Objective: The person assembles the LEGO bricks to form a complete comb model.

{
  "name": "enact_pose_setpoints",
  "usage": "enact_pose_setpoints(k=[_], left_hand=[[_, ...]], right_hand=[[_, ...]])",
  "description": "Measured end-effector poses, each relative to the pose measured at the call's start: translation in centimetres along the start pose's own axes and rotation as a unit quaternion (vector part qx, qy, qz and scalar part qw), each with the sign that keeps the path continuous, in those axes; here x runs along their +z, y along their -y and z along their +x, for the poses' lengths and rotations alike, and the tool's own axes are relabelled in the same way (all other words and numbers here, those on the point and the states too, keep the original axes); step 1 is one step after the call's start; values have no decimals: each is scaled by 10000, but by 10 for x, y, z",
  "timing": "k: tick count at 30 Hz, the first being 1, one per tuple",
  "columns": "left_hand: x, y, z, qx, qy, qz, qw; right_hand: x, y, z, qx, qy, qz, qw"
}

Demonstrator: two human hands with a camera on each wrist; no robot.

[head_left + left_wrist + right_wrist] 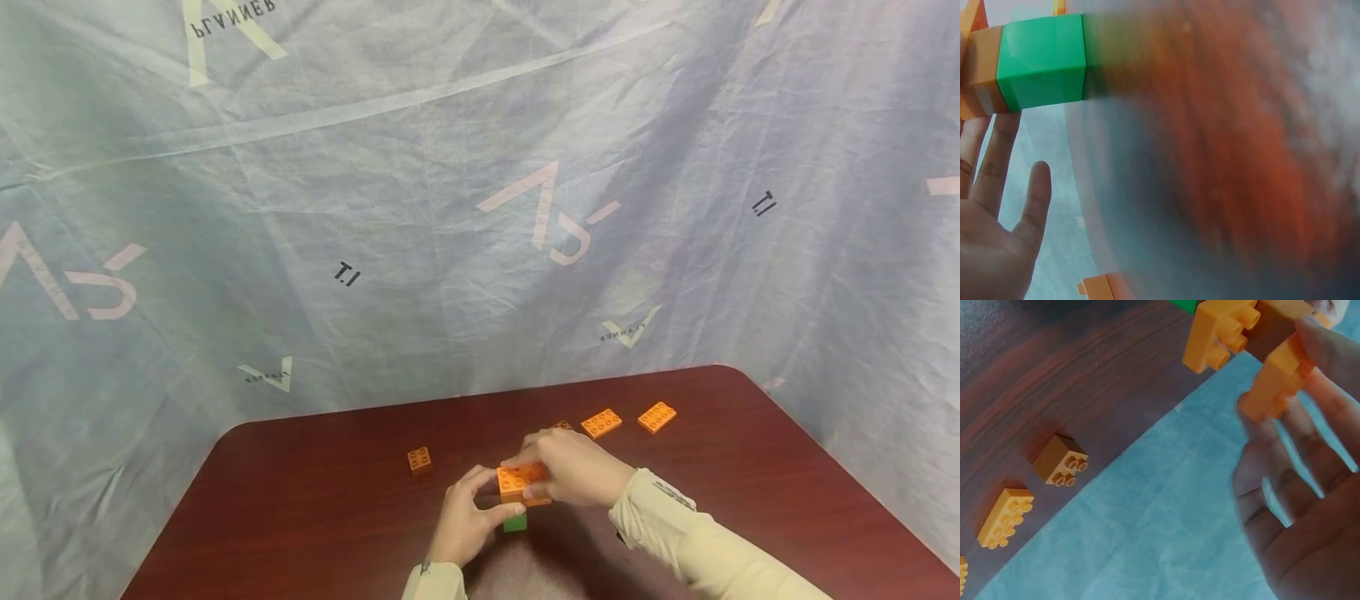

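Both hands meet at a small stack of toy building bricks near the front of the table. At its bottom is a green brick (515, 523), with an orange-brown brick (984, 65) on top of it and a bright orange studded brick (1210, 337) higher up. My left hand (463, 518) grips the stack from the left, thumb in front, its little finger extended in the left wrist view. My right hand (581, 467) pinches another orange brick (1277, 378) between thumb and fingertips, right at the stack's upper part. The right fingers cover part of the stack in the head view.
A loose orange brick (419, 461) lies left of the hands. Beyond the right hand are a partly hidden orange brick (561, 426) and two flat studded orange bricks, one nearer (602, 423), one farther right. A printed cloth (442, 208) hangs behind the dark red table (315, 500).
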State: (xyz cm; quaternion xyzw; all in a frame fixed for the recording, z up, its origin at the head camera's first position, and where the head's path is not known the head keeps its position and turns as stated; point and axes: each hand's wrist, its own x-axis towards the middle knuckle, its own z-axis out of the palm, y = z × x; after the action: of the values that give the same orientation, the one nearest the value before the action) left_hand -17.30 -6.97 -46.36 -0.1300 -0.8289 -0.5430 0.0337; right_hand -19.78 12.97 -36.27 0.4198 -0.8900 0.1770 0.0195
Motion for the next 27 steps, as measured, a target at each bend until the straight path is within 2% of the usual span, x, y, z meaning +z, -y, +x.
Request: enact_pose_setpoints(k=[3, 10, 15, 20, 27], left_hand=[[0, 0, 0, 23, 8, -5, 10000], [1, -1, 1, 4, -1, -33, 10000], [1, 0, 1, 14, 4, -3, 10000], [1, 0, 0, 2, 29, 0, 10000], [0, 0, 0, 36, 17, -18, 10000]], right_hand=[[0, 0, 2, 87, 29, -99, 9999], [-1, 1, 5, 275, 102, 104, 9995], [2, 3, 3, 424, 75, -3, 9991], [10, 3, -5, 537, -83, 32, 9985], [22, -3, -13, 344, -508, 357, 9975]])
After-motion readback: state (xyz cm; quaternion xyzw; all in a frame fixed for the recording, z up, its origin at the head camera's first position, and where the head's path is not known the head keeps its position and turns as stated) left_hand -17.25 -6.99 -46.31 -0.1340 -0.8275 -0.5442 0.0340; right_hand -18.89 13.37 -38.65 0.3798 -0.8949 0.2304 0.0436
